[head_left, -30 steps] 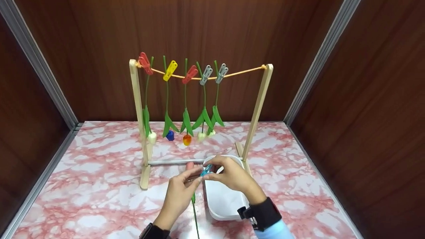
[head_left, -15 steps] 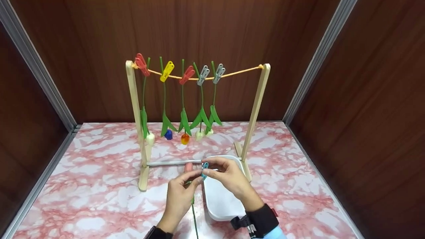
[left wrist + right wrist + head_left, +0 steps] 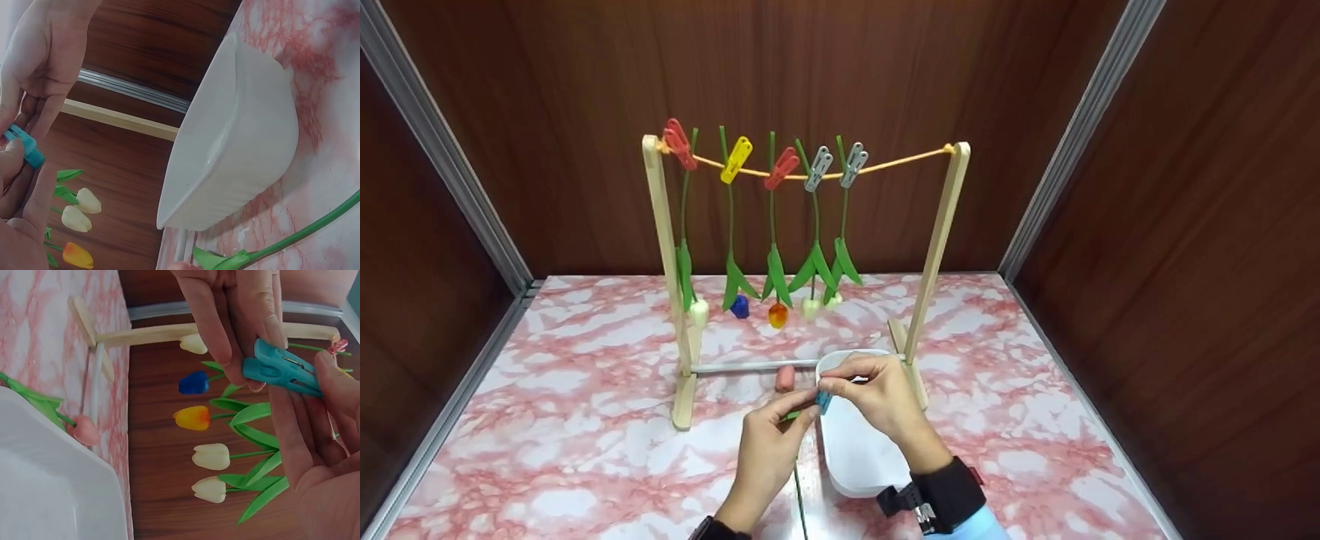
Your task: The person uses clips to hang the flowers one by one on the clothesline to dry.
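A blue clothespin is between the two hands, above the left edge of the white tub. My left hand pinches its lower end between thumb and fingers. From the other side, my right hand pinches the upper end, as the clothespin shows in the right wrist view. A pink tulip lies on the table beyond and beneath the left hand, which hides part of its leaves. Its green stem crosses the left wrist view beside the tub.
Behind the hands stands a wooden rack with an orange cord. Several tulips hang from it upside down, held by red, yellow and grey clothespins, including an orange tulip and a blue tulip. Brown panels enclose the table.
The clothespin has turned and dropped slightly between the fingers. The left fingers have moved a little lower, showing more of the pink tulip. The view has shifted slightly.
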Demonstrator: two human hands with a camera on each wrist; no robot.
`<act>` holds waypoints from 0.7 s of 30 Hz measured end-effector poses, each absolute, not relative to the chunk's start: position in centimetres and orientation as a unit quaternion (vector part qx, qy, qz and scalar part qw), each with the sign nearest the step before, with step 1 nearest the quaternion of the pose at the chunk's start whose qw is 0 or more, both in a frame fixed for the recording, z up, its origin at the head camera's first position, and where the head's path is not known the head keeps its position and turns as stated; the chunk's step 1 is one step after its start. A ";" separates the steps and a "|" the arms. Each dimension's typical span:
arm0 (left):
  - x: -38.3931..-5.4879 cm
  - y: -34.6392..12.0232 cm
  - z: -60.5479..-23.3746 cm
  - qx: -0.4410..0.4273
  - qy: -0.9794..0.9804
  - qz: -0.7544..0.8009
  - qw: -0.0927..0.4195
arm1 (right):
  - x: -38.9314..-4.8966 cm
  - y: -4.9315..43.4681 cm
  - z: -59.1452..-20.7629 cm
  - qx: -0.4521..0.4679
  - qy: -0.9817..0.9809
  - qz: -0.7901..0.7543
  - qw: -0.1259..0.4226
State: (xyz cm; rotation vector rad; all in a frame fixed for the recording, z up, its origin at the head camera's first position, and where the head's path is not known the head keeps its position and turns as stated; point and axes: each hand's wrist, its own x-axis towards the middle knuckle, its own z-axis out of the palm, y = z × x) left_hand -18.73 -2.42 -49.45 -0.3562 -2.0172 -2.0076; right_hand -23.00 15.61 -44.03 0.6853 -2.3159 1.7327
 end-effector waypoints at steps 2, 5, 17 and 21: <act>-18.8 -2.5 -49.4 -0.126 -0.700 -0.691 0.127 | -23.1 15.7 -44.0 0.237 -0.779 0.573 0.092; -19.0 -2.7 -49.4 -0.138 -0.704 -0.688 0.108 | -23.3 15.9 -43.8 0.244 -0.783 0.564 0.095; -22.8 -6.6 -52.2 -0.257 -0.838 -0.474 0.086 | -24.7 19.2 -42.8 0.200 -0.763 0.602 0.124; -23.4 -7.6 -53.9 -0.349 -0.867 -0.349 0.074 | -25.1 20.0 -43.0 0.189 -0.763 0.606 0.123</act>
